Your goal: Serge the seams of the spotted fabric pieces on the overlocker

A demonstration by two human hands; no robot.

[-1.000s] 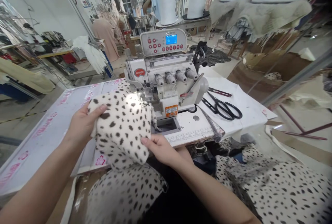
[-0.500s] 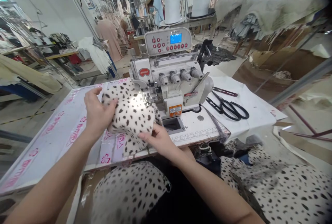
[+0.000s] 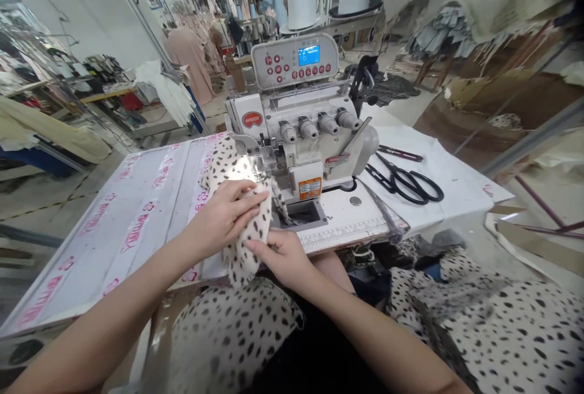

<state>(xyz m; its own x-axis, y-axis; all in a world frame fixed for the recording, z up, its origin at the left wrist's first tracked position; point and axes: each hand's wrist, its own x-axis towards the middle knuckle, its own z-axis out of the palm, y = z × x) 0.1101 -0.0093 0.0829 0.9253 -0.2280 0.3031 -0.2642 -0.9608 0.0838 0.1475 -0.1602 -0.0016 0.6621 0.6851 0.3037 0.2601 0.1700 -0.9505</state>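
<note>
Sewing-table surface [image 3: 137,211] is covered by film with pink print, too blurred to be read. Nearest, more spotted cloth [image 3: 228,339] is seen across the lap. The spotted fabric piece [image 3: 223,166] is laid over the table edge, up against the presser foot of the overlock machine [image 3: 319,151]. It is gripped by the left hand [image 3: 223,214], fingers half curled over it, and pinched at its lower edge by the right hand [image 3: 278,257]. It is judged that the layers should be kept flat, the edges matched, and the fingertips clear of the knife. Scissors [image 3: 406,181] are noted at the right. A red oval badge [image 3: 252,119] and an orange label [image 3: 309,188] cannot be read.
</note>
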